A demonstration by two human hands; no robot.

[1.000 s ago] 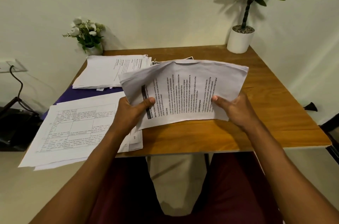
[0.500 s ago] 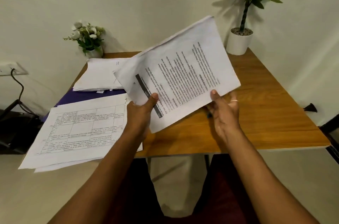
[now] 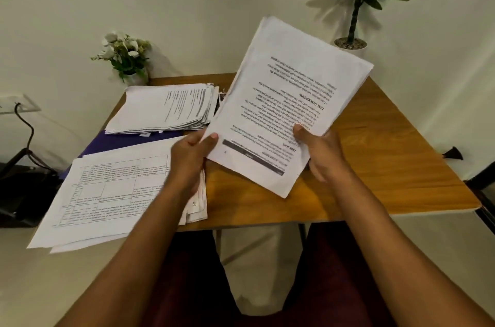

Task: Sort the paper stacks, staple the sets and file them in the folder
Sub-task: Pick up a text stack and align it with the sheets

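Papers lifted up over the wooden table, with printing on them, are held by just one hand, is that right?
Not quite. The lifted papers are over the wooden table and carry printing, but two hands hold them: the left hand grips one side, thumb on top, and the right hand grips the other. The head view shows it.

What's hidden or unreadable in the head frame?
All head view.
- Purple folder: mostly under the far stack and near stack.
- Held sheaf: sheet count unclear; left hand and right hand cover parts of its edges.
- Near stack: table text too small, blurred.
- Tall plant's pot: partly behind the sheaf.
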